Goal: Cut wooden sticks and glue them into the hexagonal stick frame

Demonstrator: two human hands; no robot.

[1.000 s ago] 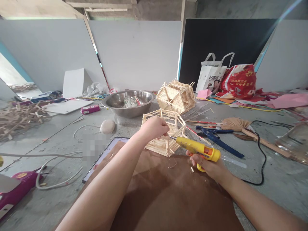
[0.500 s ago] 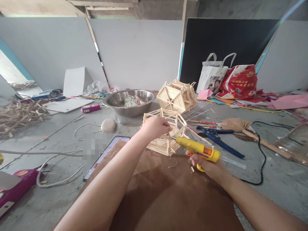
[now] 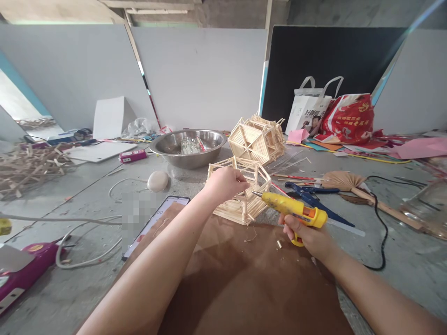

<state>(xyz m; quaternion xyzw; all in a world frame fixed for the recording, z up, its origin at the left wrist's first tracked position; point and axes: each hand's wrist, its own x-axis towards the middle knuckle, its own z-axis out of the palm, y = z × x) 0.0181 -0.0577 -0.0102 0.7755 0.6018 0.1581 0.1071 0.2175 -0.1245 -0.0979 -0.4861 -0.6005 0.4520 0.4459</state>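
Brown sheet (image 3: pixel 251 288) spreads at six o'clock from the wooden-stick frame (image 3: pixel 232 211); a second stick frame (image 3: pixel 256 138) crowds its one o'clock edge. At three, the glue gun (image 3: pixel 291 207) fills the right hand (image 3: pixel 309 238), fingers curled; the left hand (image 3: pixel 225 184) bends over the rim, fingertips together, hold hidden.

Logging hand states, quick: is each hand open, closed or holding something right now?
Left hand: closed, fingers drawn together at the near stick frame; whether it holds anything cannot be told.
Right hand: closed, holding the yellow glue gun.
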